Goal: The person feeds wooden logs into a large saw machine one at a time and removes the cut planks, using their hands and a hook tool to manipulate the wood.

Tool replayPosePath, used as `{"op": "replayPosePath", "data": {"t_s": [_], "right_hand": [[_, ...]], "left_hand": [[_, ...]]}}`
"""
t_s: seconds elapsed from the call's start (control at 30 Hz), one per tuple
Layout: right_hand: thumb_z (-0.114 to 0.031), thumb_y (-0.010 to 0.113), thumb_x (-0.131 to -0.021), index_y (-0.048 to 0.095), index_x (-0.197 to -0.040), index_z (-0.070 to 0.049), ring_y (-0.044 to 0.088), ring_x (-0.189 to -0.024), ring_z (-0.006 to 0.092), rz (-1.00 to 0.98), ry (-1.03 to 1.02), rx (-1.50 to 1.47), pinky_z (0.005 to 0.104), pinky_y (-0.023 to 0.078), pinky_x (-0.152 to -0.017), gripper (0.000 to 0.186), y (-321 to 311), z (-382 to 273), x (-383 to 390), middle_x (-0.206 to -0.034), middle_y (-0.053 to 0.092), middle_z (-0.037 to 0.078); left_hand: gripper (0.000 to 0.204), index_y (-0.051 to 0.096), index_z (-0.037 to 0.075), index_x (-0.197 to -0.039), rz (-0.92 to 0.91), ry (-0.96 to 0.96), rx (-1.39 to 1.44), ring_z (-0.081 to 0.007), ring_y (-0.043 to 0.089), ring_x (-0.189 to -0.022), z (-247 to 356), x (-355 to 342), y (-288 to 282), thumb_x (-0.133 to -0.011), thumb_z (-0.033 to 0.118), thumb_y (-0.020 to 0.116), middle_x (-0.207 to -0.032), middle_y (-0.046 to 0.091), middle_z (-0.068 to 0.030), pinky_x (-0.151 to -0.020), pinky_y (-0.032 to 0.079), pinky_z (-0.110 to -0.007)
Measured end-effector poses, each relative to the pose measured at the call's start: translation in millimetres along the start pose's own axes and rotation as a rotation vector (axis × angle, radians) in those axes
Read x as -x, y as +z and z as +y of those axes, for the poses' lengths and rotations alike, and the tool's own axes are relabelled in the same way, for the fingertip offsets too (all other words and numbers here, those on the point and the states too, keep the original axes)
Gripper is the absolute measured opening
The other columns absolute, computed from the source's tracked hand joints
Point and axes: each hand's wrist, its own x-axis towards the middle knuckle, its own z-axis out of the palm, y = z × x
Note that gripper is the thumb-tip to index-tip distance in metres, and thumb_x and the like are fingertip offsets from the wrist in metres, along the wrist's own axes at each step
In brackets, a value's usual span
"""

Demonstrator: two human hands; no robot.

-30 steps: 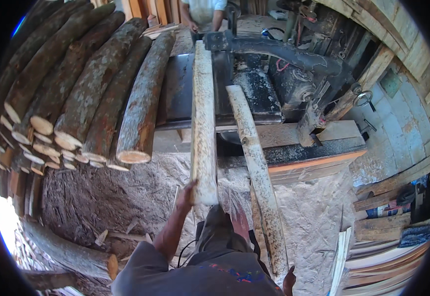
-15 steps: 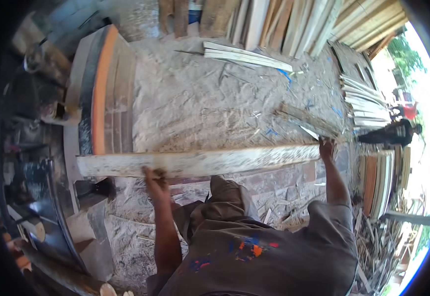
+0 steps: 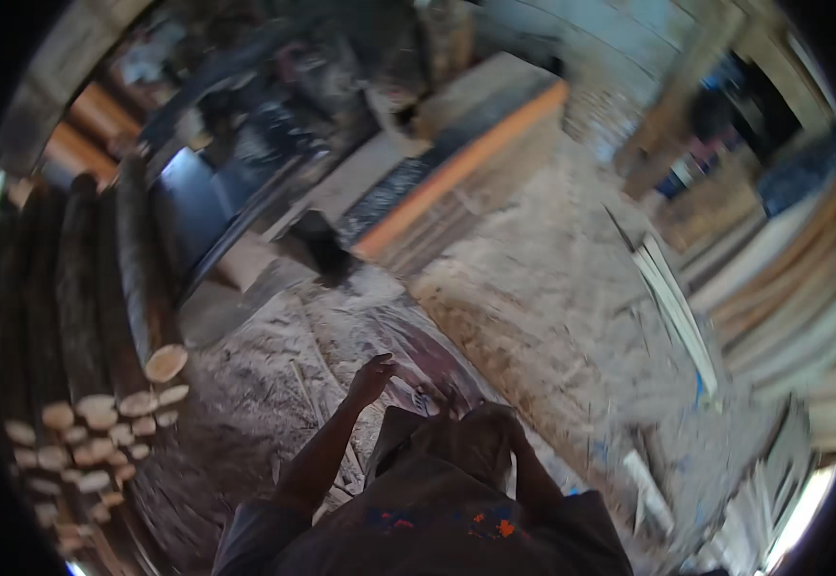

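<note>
My left hand (image 3: 370, 378) is stretched out in front of my body, above the sawdust-covered ground (image 3: 274, 384). It holds nothing, and its fingers reach forward, a little apart. My right hand (image 3: 491, 415) is low and close to my trousers (image 3: 442, 442); it is dark and blurred, so its fingers do not show. No board is visible in either hand. Ahead of them, a low machine bed (image 3: 466, 178) has an orange edge, with a dark box-shaped piece (image 3: 317, 242) at its near end.
Cut logs (image 3: 140, 278) are stacked on the left, their pale round ends toward me. Narrow pale boards (image 3: 672, 307) lie on the sawdust to the right, near leaning planks (image 3: 792, 307). A short pale offcut (image 3: 648, 490) lies nearer, on the lower right.
The long pale board that both hands held is out of them. My view has turned left, bringing the log stack into sight. Both arms have drawn in toward my body.
</note>
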Motion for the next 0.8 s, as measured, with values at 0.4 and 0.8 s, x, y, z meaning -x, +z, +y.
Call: {"op": "replayPosePath", "data": {"t_s": [0.4,0.8], "right_hand": [[-0.031,0.056,-0.087,0.058,-0.106,-0.005,0.062,-0.069,0.0198,-0.398,0.415,-0.29,0.0369,0.05,-0.058,0.033,-56,-234,-245,-0.087,0.064,0.01],[-0.033,0.059,-0.086,0.064,-0.099,-0.002,0.065,-0.068,0.0166,-0.551,0.19,-0.071,0.0311,0.051,-0.057,0.034,-17,-413,-482,-0.08,0.067,0.008]], "left_hand": [[0.04,0.057,0.003,-0.117,0.848,-0.877,0.956,-0.0148,0.064,-0.069,-205,155,-37,-0.087,0.03,0.058,-0.089,0.068,-0.0102,-0.053,0.048,-0.027],[0.051,0.066,0.011,-0.107,0.39,-0.986,0.466,-0.0355,0.06,-0.102,-260,11,-73,-0.077,0.051,0.059,-0.108,0.063,-0.0205,-0.089,0.046,-0.04]]}}
